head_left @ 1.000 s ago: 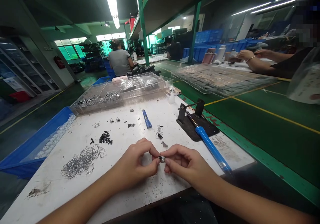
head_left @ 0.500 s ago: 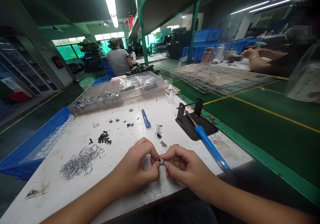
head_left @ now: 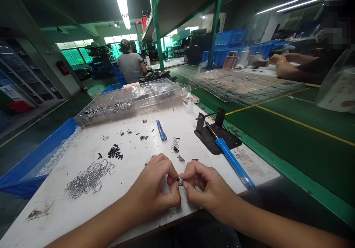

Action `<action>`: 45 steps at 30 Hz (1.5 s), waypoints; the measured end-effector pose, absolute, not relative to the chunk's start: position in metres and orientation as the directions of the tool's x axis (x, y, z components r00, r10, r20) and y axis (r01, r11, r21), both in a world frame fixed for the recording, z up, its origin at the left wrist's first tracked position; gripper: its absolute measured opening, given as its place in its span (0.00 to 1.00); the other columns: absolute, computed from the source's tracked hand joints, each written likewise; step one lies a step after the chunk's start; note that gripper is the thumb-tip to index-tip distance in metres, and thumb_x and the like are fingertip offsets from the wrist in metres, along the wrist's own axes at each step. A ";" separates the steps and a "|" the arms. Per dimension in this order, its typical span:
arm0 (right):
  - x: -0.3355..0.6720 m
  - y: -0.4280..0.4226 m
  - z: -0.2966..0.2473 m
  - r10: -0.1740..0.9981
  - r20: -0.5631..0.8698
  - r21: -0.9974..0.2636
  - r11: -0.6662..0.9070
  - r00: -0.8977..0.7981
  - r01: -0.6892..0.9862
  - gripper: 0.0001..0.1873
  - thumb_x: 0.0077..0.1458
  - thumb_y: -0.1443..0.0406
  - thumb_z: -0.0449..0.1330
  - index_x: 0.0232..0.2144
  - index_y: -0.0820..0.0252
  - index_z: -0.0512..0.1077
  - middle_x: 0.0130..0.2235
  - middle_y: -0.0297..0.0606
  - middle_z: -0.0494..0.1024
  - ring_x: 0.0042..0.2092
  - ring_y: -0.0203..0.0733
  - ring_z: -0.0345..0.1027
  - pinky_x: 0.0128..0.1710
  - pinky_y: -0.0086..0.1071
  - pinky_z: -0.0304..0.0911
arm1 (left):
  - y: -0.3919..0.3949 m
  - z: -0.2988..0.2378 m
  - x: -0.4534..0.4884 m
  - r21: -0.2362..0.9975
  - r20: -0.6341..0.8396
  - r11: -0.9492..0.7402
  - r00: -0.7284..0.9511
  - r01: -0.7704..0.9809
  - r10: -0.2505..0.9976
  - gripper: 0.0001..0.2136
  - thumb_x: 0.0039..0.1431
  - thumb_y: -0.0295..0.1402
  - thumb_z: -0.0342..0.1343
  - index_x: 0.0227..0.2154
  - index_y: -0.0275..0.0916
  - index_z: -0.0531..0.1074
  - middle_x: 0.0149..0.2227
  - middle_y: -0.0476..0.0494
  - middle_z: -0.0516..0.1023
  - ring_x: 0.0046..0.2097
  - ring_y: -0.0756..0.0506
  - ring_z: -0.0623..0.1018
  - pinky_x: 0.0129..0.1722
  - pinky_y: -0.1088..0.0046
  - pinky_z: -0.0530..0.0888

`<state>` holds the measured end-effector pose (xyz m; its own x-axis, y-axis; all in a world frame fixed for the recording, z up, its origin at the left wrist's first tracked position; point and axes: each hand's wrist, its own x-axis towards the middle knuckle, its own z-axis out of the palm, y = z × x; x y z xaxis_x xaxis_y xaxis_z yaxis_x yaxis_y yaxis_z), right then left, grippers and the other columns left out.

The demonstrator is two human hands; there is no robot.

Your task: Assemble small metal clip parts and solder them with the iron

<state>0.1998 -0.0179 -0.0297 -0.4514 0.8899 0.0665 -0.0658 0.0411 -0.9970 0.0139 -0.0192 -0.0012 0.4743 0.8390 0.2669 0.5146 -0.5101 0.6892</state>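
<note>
Over the near edge of the worktop (head_left: 135, 144), roughly midway along, both hands meet on one small part (head_left: 181, 182), metallic with a dark end. Left hand (head_left: 155, 183): thumb and forefinger pinch it from the left. Right hand (head_left: 208, 188): thumb and forefinger grasp its other side, remaining fingers curled in. Cannot tell whether the part touches the surface. Just beyond the fingertips lies a grey scrap (head_left: 181, 158); farther on, a tangle (head_left: 175, 144) of thin wire with a black piece. Toward the left edge, a loose pile of bent wires (head_left: 87, 179); beyond it, a smaller heap of black bits (head_left: 115, 152). Blue tool (head_left: 161, 130) lies past the middle, toward the far edge. Near the right edge, a blue-handled iron (head_left: 234, 160) slants from its black stand (head_left: 215, 139) toward the near right corner. Clear tray (head_left: 133, 112) along the far edge; white bottle (head_left: 189, 106) at the far right corner. Outside the left edge, a blue bin (head_left: 59, 135) of white pieces. Well off beyond the right edge, a co-worker's hands (head_left: 277, 59), details too small to tell.
</note>
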 end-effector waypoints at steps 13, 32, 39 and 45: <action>0.203 -0.014 -0.025 0.805 0.042 -0.949 -0.153 -0.592 -0.274 0.09 0.55 0.62 0.64 0.36 0.60 0.71 0.31 0.34 0.77 0.36 0.36 0.73 0.40 0.32 0.66 | -0.019 0.007 0.006 0.383 0.277 -0.739 0.694 0.555 0.665 0.05 0.57 0.27 0.45 0.27 0.39 0.62 0.27 0.45 0.66 0.33 0.44 0.64 0.34 0.63 0.60; 0.202 -0.015 -0.025 0.830 0.109 -0.988 0.029 -0.547 -0.154 0.04 0.57 0.69 0.59 0.36 0.58 0.69 0.35 0.32 0.69 0.36 0.35 0.63 0.38 0.30 0.60 | -0.021 0.003 0.013 0.668 0.065 -0.456 0.565 0.588 0.823 0.09 0.54 0.30 0.44 0.20 0.40 0.53 0.23 0.49 0.61 0.30 0.47 0.64 0.31 0.68 0.61; 0.200 -0.018 -0.023 0.836 0.095 -0.991 0.132 -0.541 0.029 0.06 0.51 0.70 0.57 0.31 0.58 0.63 0.30 0.30 0.63 0.31 0.35 0.55 0.31 0.31 0.55 | -0.023 0.001 0.016 0.662 0.042 -0.447 0.566 0.601 0.823 0.08 0.50 0.27 0.45 0.19 0.40 0.53 0.22 0.50 0.59 0.28 0.48 0.63 0.27 0.71 0.58; 0.202 -0.019 -0.020 0.836 0.075 -0.990 0.129 -0.544 0.061 0.06 0.47 0.71 0.56 0.30 0.59 0.62 0.28 0.29 0.62 0.29 0.34 0.53 0.28 0.30 0.53 | -0.024 -0.002 0.018 0.662 0.140 -0.499 0.562 0.559 0.815 0.08 0.46 0.26 0.46 0.18 0.40 0.52 0.20 0.51 0.56 0.26 0.49 0.62 0.25 0.73 0.57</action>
